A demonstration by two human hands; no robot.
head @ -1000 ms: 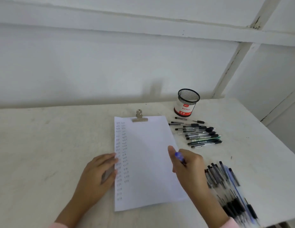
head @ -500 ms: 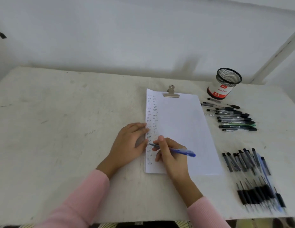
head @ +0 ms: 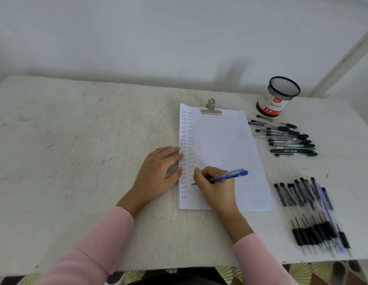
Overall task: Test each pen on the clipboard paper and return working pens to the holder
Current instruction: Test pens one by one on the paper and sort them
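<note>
from the head camera, looking down: a white surface (head: 76, 161) sits by a white wall. a sheet of paper (head: 226, 153) lies on it, held at the top by a metal clip (head: 211, 109). down the left side of the paper run two rows of small written words.

the left hand (head: 158, 173) lies flat, palm down, at the left edge of the paper. its fingers (head: 174, 152) are stretched out and hold nothing; the tips just touch the paper's edge.

the right hand (head: 217, 187) rests low on the paper. its fingers are curled tight around a blue pen (head: 226, 176). the pen's tip points left and touches the paper near the second row of words. its back end sticks out to the right.

both arms wear pink sleeves (head: 92, 249).

a black mesh holder (head: 278, 97) with a red and white label stands at the back right, off the paper. near it, in front, lies a group of pens (head: 290, 140) side by side. closer to the near edge, well apart from them, lies a bigger pile of dark pens (head: 310, 214), a bit blurry.
</note>
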